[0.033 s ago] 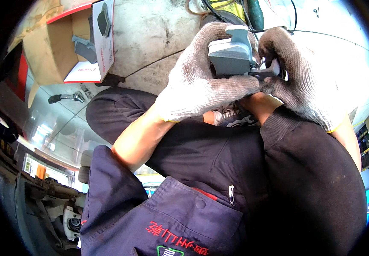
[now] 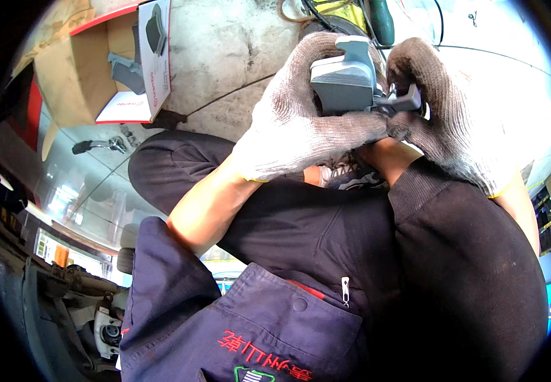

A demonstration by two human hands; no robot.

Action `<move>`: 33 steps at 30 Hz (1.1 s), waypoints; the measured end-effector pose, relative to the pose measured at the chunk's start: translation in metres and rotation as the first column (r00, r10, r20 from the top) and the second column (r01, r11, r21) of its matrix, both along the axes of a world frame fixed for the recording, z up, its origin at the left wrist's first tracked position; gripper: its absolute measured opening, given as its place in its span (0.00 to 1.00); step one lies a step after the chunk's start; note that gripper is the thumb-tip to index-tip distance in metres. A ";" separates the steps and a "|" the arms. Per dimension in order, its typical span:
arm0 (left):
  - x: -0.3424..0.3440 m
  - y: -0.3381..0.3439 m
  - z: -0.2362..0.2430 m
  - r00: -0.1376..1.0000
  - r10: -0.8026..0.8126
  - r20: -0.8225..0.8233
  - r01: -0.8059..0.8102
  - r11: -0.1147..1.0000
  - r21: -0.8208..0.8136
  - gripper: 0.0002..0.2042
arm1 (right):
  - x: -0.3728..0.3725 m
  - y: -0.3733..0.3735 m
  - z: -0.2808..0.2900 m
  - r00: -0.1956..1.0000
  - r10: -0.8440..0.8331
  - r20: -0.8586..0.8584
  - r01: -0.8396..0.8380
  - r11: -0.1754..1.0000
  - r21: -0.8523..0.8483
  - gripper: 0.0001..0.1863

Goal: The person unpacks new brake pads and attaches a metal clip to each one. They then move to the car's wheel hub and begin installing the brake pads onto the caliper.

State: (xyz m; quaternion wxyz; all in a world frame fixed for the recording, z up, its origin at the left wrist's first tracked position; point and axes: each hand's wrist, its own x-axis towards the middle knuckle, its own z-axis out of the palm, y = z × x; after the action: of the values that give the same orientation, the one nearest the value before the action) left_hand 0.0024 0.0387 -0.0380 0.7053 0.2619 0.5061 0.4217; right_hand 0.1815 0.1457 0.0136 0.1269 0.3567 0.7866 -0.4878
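Note:
My left hand point(image 2: 304, 114), in a soiled white knit glove, is closed round grey brake pads point(image 2: 344, 81). They look stacked face to face, with pale metal edges and a tab at the top. Its thumb runs along their lower side. On the right, my right hand point(image 2: 450, 118), gloved the same way, curls its fingers and thumb round a small grey metal piece point(image 2: 407, 100) at the pads' right end. Whether that piece is joined to the pads I cannot tell. The right fingertips are partly hidden.
An opened cardboard box point(image 2: 91, 79) on the tiled floor at far left holds another brake pad point(image 2: 127, 73). A ratchet-like tool point(image 2: 99, 146) lies below it. Cables and a green bottle-like object point(image 2: 382, 22) are beyond my hands. My crossed legs point(image 2: 314, 223) are beneath them.
My right fingers and the small metal piece have shifted up very slightly. The left hand and the brake pads look almost unmoved.

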 end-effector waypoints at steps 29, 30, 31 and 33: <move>-0.007 0.001 0.001 0.998 0.010 0.062 -0.010 1.000 -0.004 0.30 | 0.011 0.004 -0.004 0.986 0.110 -0.128 -0.104 0.993 0.056 0.19; -0.008 0.002 0.000 1.000 -0.023 0.010 0.022 0.998 0.055 0.30 | 0.011 0.005 -0.002 0.987 0.127 -0.103 -0.120 0.990 0.073 0.18; -0.010 0.002 -0.002 0.998 -0.053 -0.043 0.057 0.992 0.112 0.31 | 0.009 0.006 0.000 0.987 0.143 -0.078 -0.136 0.987 0.090 0.18; -0.010 0.005 -0.004 0.996 -0.062 -0.063 0.072 0.980 0.183 0.29 | 0.005 0.008 0.008 0.986 0.162 -0.026 -0.159 0.982 0.105 0.19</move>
State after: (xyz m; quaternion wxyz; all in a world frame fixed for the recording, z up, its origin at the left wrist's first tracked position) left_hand -0.0078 0.0437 -0.0424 0.6770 0.3553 0.4753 0.4353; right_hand 0.1866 0.1541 0.0220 0.1335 0.2897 0.8389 -0.4409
